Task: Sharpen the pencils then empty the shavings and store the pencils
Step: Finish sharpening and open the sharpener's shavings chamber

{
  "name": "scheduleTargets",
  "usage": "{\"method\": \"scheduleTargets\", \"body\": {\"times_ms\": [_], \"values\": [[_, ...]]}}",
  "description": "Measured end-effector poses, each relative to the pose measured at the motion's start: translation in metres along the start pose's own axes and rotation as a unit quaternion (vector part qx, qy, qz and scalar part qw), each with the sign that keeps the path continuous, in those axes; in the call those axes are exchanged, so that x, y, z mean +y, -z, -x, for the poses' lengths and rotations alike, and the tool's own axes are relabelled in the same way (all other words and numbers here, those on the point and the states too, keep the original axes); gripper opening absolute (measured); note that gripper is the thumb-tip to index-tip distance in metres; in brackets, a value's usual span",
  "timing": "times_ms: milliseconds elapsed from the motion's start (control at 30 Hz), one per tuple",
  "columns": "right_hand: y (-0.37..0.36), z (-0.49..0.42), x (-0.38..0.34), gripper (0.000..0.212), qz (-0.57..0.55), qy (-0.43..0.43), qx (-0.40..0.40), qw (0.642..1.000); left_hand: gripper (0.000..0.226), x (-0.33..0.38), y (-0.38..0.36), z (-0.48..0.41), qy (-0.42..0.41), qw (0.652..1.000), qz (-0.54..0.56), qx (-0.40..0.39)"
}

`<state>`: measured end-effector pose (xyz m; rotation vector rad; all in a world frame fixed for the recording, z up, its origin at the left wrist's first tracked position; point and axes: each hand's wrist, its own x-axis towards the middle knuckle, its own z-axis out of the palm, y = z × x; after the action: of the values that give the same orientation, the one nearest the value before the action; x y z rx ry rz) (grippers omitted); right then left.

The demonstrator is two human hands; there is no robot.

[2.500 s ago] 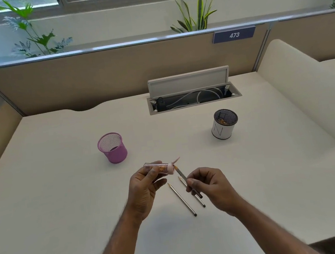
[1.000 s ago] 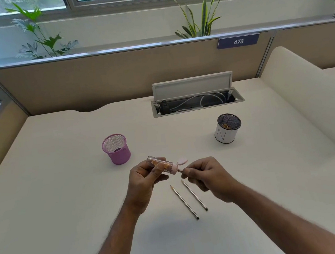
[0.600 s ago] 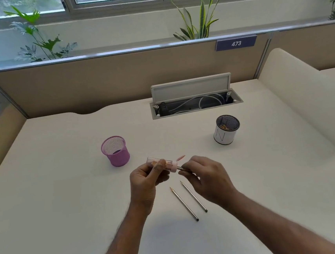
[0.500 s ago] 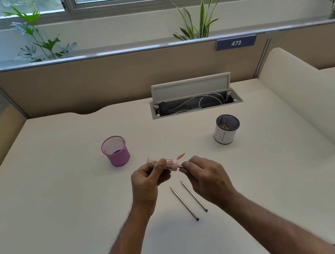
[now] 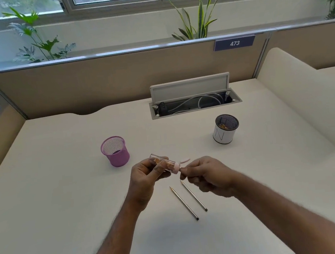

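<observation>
Clear tube sharpener (image 5: 163, 164) with a pink cap, held almost level above the surface (image 5: 57, 199), orange-brown shavings inside the tube. Gripped round the tube by the left hand (image 5: 146, 175), thumb and fingers curled about it. Pink flap (image 5: 185, 160) of the cap tipped open, pointing right.

Right hand (image 5: 207, 175) close against the cap end, fingers curled in and pinching a held pencil (image 5: 181, 170). Only a short dark bit showing between fingertips and cap, the rest hidden in the hand.

Just below the hands, flat on the surface, two more lying side by side without touching: left pencil (image 5: 183, 203) and right pencil (image 5: 193, 196), tips toward the hands.

Beyond the left hand, upright and apart from it, a pink mesh cup (image 5: 116, 152). Farther right, a white cup (image 5: 224, 131) with a black mesh rim, upright, orange bits inside.

At the back of the surface, an open cable tray (image 5: 195, 103), lid raised, white cables within. On the partition behind, a number plate (image 5: 234, 43) reading 473.
</observation>
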<state>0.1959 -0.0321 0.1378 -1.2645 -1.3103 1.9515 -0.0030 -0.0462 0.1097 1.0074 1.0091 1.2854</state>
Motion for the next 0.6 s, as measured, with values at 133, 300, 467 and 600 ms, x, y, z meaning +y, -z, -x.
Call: {"method": "scheduleTargets", "body": {"times_ms": [133,300,467,600], "values": [[0.001,0.004,-0.006,0.013,-0.081,-0.065,-0.055,0.993,0.015,0.003,-0.001,-0.002,0.003,1.0,0.008,-0.01],[-0.002,-0.005,0.016,0.011,0.206,0.237,0.161,0.935,0.021,-0.003,-0.003,0.0,0.005,0.998,0.004,0.057],[-0.001,-0.015,0.038,0.018,0.522,0.418,0.268,0.694,0.023,-0.01,-0.014,0.002,0.013,0.995,0.029,0.1],[-0.005,-0.013,0.033,0.021,0.447,0.4,0.253,0.759,0.027,-0.011,-0.012,0.002,0.01,0.996,0.024,0.088]]}}
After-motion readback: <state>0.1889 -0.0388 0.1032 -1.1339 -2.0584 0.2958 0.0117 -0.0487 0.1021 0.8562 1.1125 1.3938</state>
